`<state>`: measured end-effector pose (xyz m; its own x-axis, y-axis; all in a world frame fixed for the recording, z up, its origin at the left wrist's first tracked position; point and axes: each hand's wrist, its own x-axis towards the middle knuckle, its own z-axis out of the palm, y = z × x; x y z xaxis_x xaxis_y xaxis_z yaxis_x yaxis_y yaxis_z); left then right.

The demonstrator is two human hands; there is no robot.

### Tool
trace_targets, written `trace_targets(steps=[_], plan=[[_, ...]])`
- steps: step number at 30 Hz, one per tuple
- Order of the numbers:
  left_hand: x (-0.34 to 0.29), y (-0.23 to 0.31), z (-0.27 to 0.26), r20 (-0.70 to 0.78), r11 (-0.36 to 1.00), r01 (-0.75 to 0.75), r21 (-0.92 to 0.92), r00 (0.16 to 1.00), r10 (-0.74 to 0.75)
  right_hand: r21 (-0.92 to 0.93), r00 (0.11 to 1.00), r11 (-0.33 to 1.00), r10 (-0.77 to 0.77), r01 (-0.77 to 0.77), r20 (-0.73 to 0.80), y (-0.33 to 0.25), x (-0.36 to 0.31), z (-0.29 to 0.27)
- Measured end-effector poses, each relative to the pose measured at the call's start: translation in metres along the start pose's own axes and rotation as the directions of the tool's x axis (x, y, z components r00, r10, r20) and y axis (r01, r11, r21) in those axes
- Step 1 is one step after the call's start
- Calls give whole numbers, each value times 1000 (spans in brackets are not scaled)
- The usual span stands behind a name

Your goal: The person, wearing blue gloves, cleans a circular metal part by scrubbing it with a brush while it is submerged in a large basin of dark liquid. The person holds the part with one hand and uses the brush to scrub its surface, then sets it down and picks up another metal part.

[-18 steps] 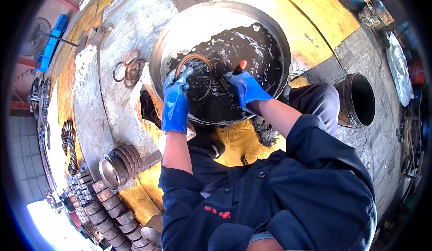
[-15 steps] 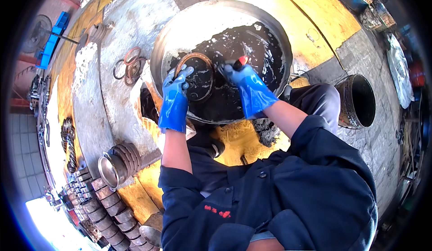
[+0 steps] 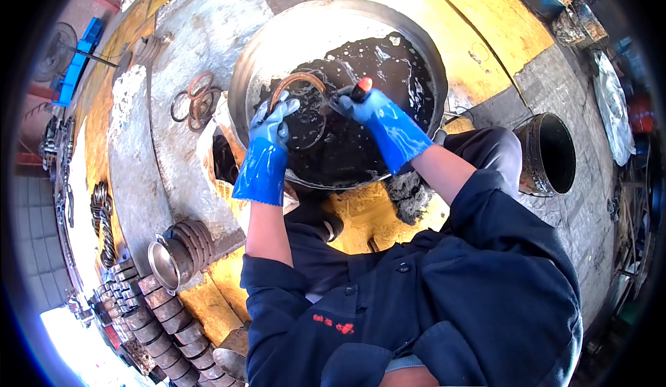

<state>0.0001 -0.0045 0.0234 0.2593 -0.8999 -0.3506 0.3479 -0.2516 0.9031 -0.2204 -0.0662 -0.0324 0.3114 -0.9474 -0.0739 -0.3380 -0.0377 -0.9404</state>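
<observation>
Both my hands wear blue rubber gloves and work over a wide round metal pan (image 3: 240, 61) with dark liquid in it. My left hand (image 3: 274, 122) is closed on the left side of a brown metal ring (image 3: 303, 77); the ring's lower part is hard to make out against the liquid. Close to the ring's right side, my right hand (image 3: 362, 105) grips a hand tool with a black and red handle (image 3: 361, 88). The working end of that tool is blurred and partly hidden by the glove, so its kind does not show.
Several loose rings (image 3: 201, 100) lie on the floor left of the pan. A dark, dirty bucket (image 3: 563, 155) lies tipped at right. Ribbed metal parts (image 3: 191, 245) and rows of stacked metal pieces (image 3: 170, 311) stand at lower left. A dark shaggy clump (image 3: 408, 200) sits below the pan.
The ring has tilted, with its top edge a little lower. My right hand has shifted slightly left, and the tool's handle has swung left and more upright.
</observation>
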Motion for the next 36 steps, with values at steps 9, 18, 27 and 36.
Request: trace_targets(steps=[9, 18, 27, 36], plan=[[11, -16, -1, -27, 991, -62, 120, 997, 66, 375, 927, 849, 320, -372, 196, 14, -58, 10], [13, -21, 24, -42, 984, 45, 173, 998, -39, -91, 993, 991, 95, -102, -75, 37, -30, -21], [-1, -9, 3, -24, 988, 125, 87, 992, -123, -197, 932, 925, -348, 323, -103, -43, -7, -3], [-2, -7, 17, 99, 998, -71, -3, 993, 71, 160, 929, 916, 354, -367, 106, -11, -35, -22]])
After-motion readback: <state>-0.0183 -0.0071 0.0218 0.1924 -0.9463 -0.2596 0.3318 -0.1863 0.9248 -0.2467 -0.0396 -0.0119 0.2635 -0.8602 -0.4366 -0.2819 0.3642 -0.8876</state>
